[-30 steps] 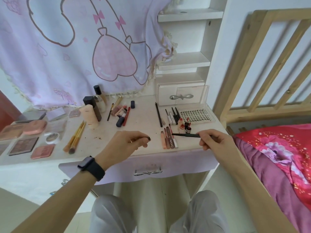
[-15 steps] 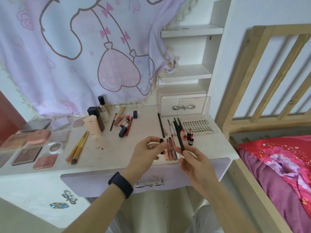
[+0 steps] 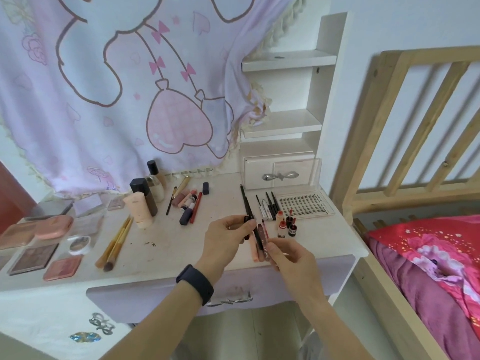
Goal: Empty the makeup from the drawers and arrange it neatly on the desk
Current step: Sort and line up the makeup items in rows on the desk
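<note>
Most makeup laid out on desk. Your left hand pinches cap, right hand pinches pencil; pencil not yet placed.

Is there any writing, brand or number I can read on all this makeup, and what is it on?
None reads clearly.
Clear plastic false-lash tray: dark lettering on its right edge, too blurred.
Small dark red bottle: white label, print too small.
Peach squeeze tube: faint mark, unreadable.

cartoon cloth hanging | wooden bed rail right | red floral bedding below
</note>
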The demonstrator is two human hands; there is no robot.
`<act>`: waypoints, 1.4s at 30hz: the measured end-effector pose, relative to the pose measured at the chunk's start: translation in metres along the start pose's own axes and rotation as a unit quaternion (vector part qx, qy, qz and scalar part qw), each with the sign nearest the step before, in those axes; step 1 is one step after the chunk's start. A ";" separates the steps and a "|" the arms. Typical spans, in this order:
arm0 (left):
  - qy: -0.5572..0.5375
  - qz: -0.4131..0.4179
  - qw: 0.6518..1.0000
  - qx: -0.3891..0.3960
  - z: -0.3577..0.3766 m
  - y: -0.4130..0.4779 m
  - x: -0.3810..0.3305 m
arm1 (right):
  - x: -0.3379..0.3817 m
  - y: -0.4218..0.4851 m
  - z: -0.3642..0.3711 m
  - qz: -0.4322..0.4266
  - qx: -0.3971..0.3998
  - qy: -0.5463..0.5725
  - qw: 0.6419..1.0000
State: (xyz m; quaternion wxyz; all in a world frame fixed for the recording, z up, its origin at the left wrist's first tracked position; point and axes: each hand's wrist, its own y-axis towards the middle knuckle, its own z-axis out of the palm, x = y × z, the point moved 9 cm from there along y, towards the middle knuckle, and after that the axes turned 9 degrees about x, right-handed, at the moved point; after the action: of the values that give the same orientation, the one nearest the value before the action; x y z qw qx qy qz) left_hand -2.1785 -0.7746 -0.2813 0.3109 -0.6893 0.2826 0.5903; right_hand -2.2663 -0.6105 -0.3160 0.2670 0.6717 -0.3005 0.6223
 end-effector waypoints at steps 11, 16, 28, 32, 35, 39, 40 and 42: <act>0.118 -0.110 0.987 -0.009 -0.004 0.104 -0.006 | -0.033 0.020 -0.075 -0.160 -0.197 -0.446 0.858; 0.161 -0.174 0.971 -0.003 0.008 0.135 0.014 | -0.040 0.032 -0.068 -0.183 -0.186 -0.485 0.834; 0.273 -0.218 0.937 0.029 0.016 0.161 0.012 | -0.044 0.032 -0.070 -0.211 -0.200 -0.476 0.830; 0.294 -0.215 0.931 0.036 0.022 0.163 0.015 | -0.043 0.031 -0.070 -0.211 -0.205 -0.479 0.827; 0.310 -0.208 0.927 0.039 0.025 0.166 0.017 | -0.045 0.032 -0.070 -0.205 -0.204 -0.481 0.828; 0.344 -0.196 0.918 0.037 0.027 0.169 0.015 | -0.048 0.033 -0.070 -0.201 -0.200 -0.481 0.830; 0.350 -0.193 0.916 0.037 0.028 0.170 0.015 | -0.048 0.033 -0.070 -0.201 -0.200 -0.480 0.830; 0.359 -0.190 0.913 0.037 0.028 0.171 0.015 | -0.047 0.033 -0.070 -0.205 -0.201 -0.479 0.830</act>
State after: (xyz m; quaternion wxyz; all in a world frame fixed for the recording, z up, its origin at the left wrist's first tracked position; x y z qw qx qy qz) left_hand -2.3239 -0.8641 -0.3152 0.3199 -0.8834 0.2609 0.2218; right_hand -2.3395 -0.5783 -0.3580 0.3401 0.8631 -0.3648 0.0800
